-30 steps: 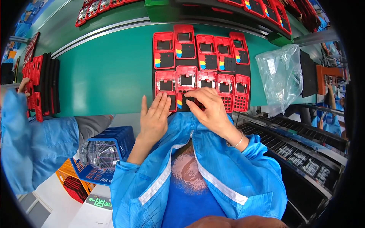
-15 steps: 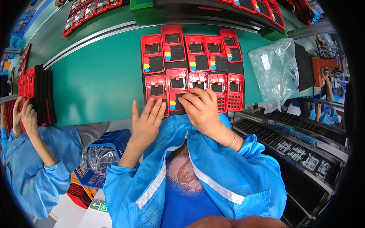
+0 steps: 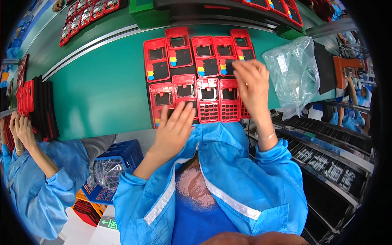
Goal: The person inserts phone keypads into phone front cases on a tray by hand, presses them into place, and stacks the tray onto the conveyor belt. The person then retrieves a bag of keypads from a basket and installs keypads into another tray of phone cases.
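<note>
1. left hand (image 3: 173, 128) lies flat, palm down, fingers (image 3: 183, 114) straight and slightly spread, tips on the lower edge of the near row of red housings (image 3: 208, 100).
2. right hand (image 3: 252, 87) is raised over the right end of the batch, fingers curled loosely down; can't tell whether it pinches anything, the fingertips are seen from behind.
3. red housings lie in two rows on a dark sheet (image 3: 148, 107) on the green table (image 3: 102, 90), right in front of the person. far row shows black panels with coloured stickers; near row shows screen windows and keypad grids.
4. clear plastic bag (image 3: 292, 73) lies crumpled just right of the right hand, on the table edge.
5. blue crate (image 3: 118, 157) holding clear plastic sits below the table on the left.
6. a co-worker's hands (image 3: 22, 130) in blue sleeves are at far left, beside upright stacked red and black parts (image 3: 38, 108).
</note>
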### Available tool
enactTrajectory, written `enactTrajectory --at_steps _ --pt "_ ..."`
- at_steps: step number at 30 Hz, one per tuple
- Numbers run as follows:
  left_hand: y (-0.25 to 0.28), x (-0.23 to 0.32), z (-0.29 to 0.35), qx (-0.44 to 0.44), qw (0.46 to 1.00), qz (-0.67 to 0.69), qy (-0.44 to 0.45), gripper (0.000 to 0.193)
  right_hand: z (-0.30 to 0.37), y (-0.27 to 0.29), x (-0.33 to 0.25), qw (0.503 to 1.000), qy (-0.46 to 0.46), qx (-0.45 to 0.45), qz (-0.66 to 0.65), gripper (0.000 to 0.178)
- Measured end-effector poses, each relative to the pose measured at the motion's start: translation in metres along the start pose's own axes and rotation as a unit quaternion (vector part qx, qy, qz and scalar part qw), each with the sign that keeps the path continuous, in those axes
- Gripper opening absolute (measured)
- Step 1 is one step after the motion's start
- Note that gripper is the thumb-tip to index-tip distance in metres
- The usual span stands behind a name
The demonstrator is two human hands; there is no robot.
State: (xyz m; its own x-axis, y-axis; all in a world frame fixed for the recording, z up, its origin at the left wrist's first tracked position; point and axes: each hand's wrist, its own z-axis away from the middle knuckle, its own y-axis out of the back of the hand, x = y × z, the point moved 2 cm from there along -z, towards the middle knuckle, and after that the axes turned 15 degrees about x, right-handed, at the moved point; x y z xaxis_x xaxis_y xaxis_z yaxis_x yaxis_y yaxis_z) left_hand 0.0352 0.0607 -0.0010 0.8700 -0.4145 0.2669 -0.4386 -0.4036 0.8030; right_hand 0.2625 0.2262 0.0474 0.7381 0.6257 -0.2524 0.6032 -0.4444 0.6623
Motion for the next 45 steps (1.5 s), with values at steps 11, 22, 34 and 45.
enactTrajectory --at_steps 11,22,34,45 --pt "-0.022 0.005 -0.006 -0.037 0.999 -0.019 -0.026 0.056 -0.012 -0.033 0.054 0.993 0.048 -0.061 -0.092 0.022" --pt "-0.035 0.016 -0.094 -0.022 0.995 0.089 -0.026 0.057 -0.014 -0.012 0.041 0.993 0.105 -0.043 -0.025 0.020" --pt "-0.112 0.019 -0.146 -0.022 0.995 0.058 -0.079 0.070 -0.009 -0.004 0.089 0.996 0.015 -0.062 -0.061 0.021" --pt "-0.122 0.025 -0.150 -0.029 0.998 0.029 -0.055 0.066 -0.002 -0.010 0.083 0.996 0.042 -0.071 -0.039 0.031"
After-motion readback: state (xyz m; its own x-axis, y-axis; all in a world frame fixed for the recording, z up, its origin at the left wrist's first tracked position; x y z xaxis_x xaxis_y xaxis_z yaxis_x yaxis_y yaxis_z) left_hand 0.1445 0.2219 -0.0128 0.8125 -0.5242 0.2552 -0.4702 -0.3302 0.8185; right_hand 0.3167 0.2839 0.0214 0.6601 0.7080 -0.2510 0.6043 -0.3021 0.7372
